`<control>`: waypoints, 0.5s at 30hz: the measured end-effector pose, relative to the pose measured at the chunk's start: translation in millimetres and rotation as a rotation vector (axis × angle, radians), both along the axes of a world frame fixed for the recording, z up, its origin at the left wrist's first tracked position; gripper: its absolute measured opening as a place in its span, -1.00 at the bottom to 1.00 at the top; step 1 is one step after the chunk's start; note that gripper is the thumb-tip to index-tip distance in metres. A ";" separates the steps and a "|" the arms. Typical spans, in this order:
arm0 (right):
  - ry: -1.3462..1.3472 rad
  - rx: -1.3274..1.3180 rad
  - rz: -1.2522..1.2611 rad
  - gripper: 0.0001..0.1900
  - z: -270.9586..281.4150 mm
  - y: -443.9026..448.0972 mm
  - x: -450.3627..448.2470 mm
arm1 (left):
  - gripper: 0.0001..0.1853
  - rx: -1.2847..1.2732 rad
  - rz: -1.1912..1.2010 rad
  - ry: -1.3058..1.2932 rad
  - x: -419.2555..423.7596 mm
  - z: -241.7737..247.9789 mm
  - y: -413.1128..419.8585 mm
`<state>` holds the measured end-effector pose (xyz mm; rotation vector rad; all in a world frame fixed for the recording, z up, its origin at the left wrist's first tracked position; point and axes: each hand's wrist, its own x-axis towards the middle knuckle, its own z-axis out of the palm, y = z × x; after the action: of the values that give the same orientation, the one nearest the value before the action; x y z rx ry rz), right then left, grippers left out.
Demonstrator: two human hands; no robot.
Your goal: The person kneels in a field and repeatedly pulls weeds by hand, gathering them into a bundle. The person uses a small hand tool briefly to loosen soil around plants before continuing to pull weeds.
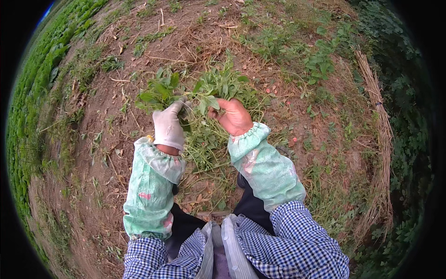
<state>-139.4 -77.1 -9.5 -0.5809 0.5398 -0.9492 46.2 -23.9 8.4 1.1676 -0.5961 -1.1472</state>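
Note:
My left hand (170, 123), in a white knitted glove, is closed round a bunch of leafy green stems (158, 92), whose leaves spread above the fingers. Close to its right, my bare right hand (232, 117) pinches a green leafy sprig (208, 101) between thumb and fingers. A thin stem runs between the two hands. Behind and below them lies a tangled heap of cut green plants (207, 143) on the soil. The right fingertips are partly hidden by leaves.
Reddish-brown soil (101, 115) with dry stalks and scattered weeds surrounds the heap. A long tied bundle of dry stalks (378, 108) lies at the right, beside dark green foliage (407, 87). Dense rows of green crop plants (38, 76) run along the left.

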 end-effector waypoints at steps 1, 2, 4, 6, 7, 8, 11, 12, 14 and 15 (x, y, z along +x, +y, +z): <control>0.042 -0.017 0.000 -0.82 1.9 -1.3 -0.8 | -0.77 0.006 0.003 0.039 3.6 -1.4 -0.8; 0.019 -0.031 0.032 -0.83 0.2 -2.2 -3.1 | -0.76 0.077 -0.064 0.063 7.3 -2.1 0.3; 0.083 -0.073 0.073 -0.83 4.4 -2.9 -7.6 | -0.73 0.172 -0.132 0.204 4.8 -3.3 0.0; 0.099 -0.103 0.088 -0.81 12.0 0.5 -6.6 | -0.72 0.192 -0.220 0.224 1.2 -2.4 0.3; 0.136 -0.150 0.114 -0.80 13.5 1.7 -5.3 | -0.72 0.190 -0.240 0.239 -1.5 -1.4 1.0; 0.172 -0.196 0.141 -0.79 14.1 2.5 -4.0 | -0.73 0.139 -0.267 0.234 -4.2 0.7 1.6; 0.298 -0.293 0.155 -0.73 5.6 1.0 -5.7 | -0.73 0.088 -0.322 0.191 -4.0 -8.1 -3.5; 0.324 -0.312 0.150 -0.72 3.8 2.3 -5.3 | -0.73 0.082 -0.356 0.175 -0.4 -7.6 -3.8; 0.431 -0.381 0.164 -0.71 0.1 -0.1 -5.8 | -0.74 0.068 -0.323 0.222 2.1 -5.5 -3.7; 0.542 -0.428 0.174 -0.69 -0.9 0.8 -4.1 | -0.74 0.064 -0.297 0.239 5.4 -1.9 -0.6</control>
<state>-143.5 -76.3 -10.4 -1.2713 0.7572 -0.7381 51.6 -24.5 6.4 0.9964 -0.5630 -1.5446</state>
